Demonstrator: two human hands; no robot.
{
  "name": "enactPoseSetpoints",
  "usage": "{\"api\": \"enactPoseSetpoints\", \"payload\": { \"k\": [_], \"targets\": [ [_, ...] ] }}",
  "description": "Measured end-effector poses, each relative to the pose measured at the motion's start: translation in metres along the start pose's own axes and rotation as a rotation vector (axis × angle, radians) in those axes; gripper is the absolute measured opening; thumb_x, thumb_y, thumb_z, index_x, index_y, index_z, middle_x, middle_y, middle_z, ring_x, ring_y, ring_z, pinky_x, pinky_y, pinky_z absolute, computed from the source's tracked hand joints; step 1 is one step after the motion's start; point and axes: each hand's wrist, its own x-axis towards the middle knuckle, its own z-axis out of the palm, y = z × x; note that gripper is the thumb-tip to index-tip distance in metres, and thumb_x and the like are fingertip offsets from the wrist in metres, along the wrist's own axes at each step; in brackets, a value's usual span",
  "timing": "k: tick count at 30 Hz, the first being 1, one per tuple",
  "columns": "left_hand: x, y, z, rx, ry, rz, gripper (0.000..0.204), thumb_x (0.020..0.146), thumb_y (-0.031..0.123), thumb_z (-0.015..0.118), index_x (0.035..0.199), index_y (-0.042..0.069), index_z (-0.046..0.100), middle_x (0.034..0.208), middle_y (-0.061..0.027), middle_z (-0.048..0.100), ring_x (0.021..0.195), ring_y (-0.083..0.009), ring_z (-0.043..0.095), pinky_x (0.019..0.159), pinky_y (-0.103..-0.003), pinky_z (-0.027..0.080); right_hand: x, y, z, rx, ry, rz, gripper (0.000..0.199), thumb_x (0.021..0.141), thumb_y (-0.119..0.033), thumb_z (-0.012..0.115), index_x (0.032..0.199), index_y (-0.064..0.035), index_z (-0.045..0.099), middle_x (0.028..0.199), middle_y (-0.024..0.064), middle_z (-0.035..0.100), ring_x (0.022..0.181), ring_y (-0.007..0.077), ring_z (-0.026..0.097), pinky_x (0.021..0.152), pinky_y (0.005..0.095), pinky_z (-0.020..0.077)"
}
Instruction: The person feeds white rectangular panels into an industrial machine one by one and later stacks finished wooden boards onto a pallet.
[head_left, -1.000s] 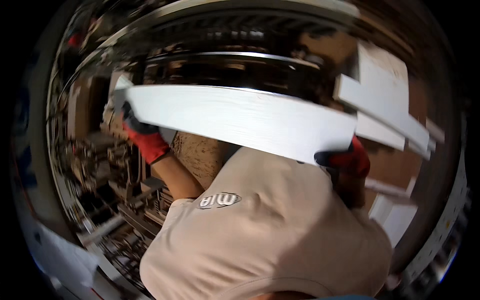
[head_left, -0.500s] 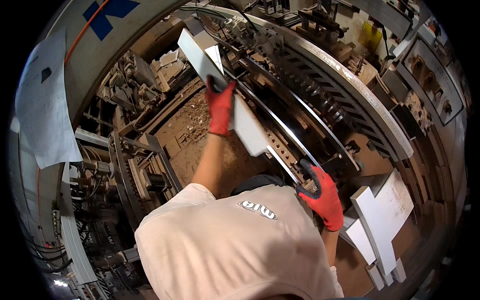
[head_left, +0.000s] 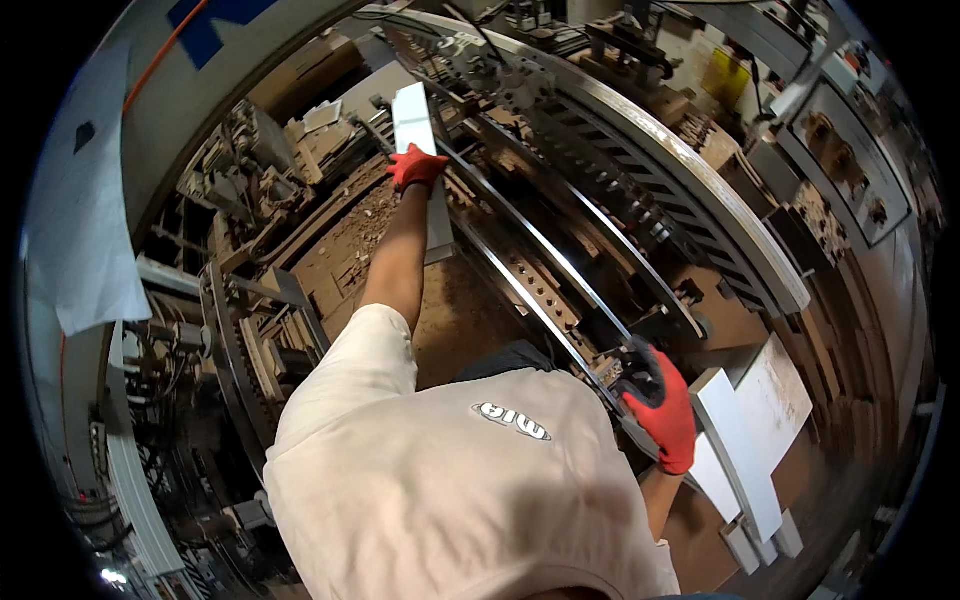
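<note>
My left hand [head_left: 417,168], in a red glove with a dark palm, is stretched out far ahead over a long white board [head_left: 440,225]. Its fingers and thumb span the board's width and grip it. Beyond the hand, a bright white board surface [head_left: 412,112] shows; whether it is one piece or two stacked ones I cannot tell. My right hand [head_left: 662,405], gloved the same way, is held with thumb and fingers apart and nothing between them. It hovers beside the near right end of the metal rails [head_left: 545,255].
At right, several white boards [head_left: 740,440] are stacked by a low surface. A long machine beam with a row of drill-like spindles [head_left: 640,205] runs beyond the rails. Wood chips litter the floor [head_left: 350,240] at left. A paper sheet [head_left: 85,220] hangs at far left.
My left hand has moved forward with the white board, which now lies farther from me and turned more lengthwise. The right hand has shifted slightly right and down, away from the rails.
</note>
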Motion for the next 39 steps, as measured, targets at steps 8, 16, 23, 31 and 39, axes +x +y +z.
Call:
{"api": "enactPoseSetpoints", "payload": {
  "k": [8, 16, 23, 31, 39],
  "targets": [
    [0.108, -0.04, 0.049, 0.027, 0.124, 0.178, 0.093, 0.06, 0.067, 0.072, 0.133, 0.014, 0.048, 0.132, -0.0281, 0.048, 0.12, -0.044, 0.046, 0.1, -0.054, 0.037, -0.082, 0.047, -0.113, -0.515, 0.505, 0.228, 0.07, 0.066, -0.018, 0.074, 0.132, -0.0105, 0.052, 0.119, 0.0127, 0.06, 0.11, 0.0324, 0.056, 0.097, 0.0404, 0.0413],
    [0.074, -0.031, 0.021, -0.036, 0.076, 0.237, 0.098, 0.058, 0.052, 0.08, 0.137, 0.007, 0.044, 0.128, -0.0351, 0.048, 0.113, -0.0454, 0.054, 0.094, -0.048, 0.047, -0.149, 0.159, -0.169, -0.909, 0.345, 0.575, 0.084, 0.049, -0.018, 0.076, 0.128, -0.0134, 0.048, 0.125, 0.0085, 0.055, 0.12, 0.0274, 0.049, 0.103, 0.0449, 0.0342],
    [0.054, -0.026, 0.031, 0.293, 0.315, 0.089, 0.118, 0.054, 0.081, 0.068, 0.151, 0.033, 0.023, 0.142, -0.0291, 0.033, 0.124, -0.0544, 0.035, 0.089, -0.078, 0.029, -0.167, 0.202, -0.183, -0.85, 0.298, 0.372, 0.081, 0.051, -0.023, 0.079, 0.127, -0.0077, 0.054, 0.126, 0.0105, 0.06, 0.118, 0.0271, 0.054, 0.103, 0.0434, 0.0346],
    [-0.243, 0.024, -0.038, -0.803, -0.556, 0.836, 0.085, 0.075, 0.047, 0.076, 0.141, 0.007, 0.042, 0.134, -0.0154, 0.052, 0.119, -0.0273, 0.052, 0.1, -0.036, 0.042, -0.093, 0.046, -0.135, -0.809, 0.395, 0.128, 0.074, 0.051, -0.027, 0.079, 0.118, -0.0087, 0.057, 0.115, 0.0141, 0.057, 0.114, 0.0358, 0.047, 0.107, 0.0478, 0.03],
    [-0.372, 0.028, 0.026, -1.379, -1.29, 0.194, 0.043, 0.088, 0.026, 0.067, 0.12, 0.001, 0.053, 0.097, -0.0029, 0.06, 0.081, -0.0131, 0.057, 0.074, -0.032, 0.048, 0.052, -0.044, -0.004, -0.825, 0.284, -0.226, 0.063, 0.064, -0.031, 0.078, 0.122, -0.0137, 0.06, 0.125, 0.0161, 0.055, 0.117, 0.0347, 0.048, 0.11, 0.0504, 0.0277]
  ]
}}
